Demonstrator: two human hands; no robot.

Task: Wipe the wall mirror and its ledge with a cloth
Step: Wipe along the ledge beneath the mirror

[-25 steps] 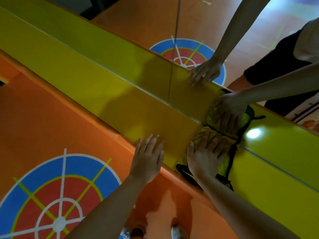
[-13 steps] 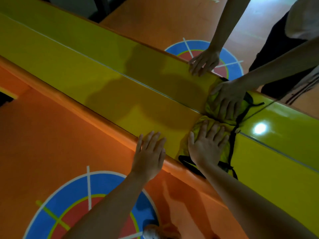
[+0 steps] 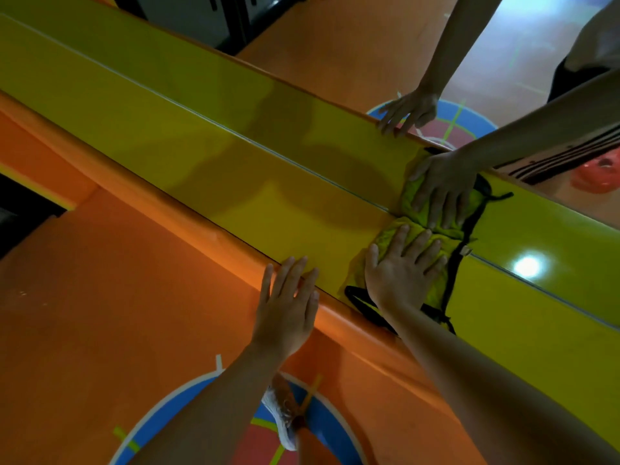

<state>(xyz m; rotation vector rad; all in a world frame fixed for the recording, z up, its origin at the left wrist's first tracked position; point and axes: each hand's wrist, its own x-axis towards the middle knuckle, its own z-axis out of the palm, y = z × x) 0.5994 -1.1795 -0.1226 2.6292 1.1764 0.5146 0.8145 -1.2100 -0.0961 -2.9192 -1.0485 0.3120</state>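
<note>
Head view: our right hand (image 3: 402,273) presses flat on the cloth (image 3: 437,290), which lies on the ledge (image 3: 235,203) at the foot of the mirror (image 3: 201,72). Our left hand (image 3: 288,307) rests flat on the ledge rim, grasping nothing. We judge ledge wiping underway, mirror outstanding.

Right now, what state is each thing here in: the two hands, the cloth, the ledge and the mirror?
Right hand: fingers straight, pressing flat on the cloth.
Left hand: flat, resting on the front edge of the ledge.
Cloth: crumpled, lying on the ledge against the mirror.
Mirror: reflecting both hands.
</note>
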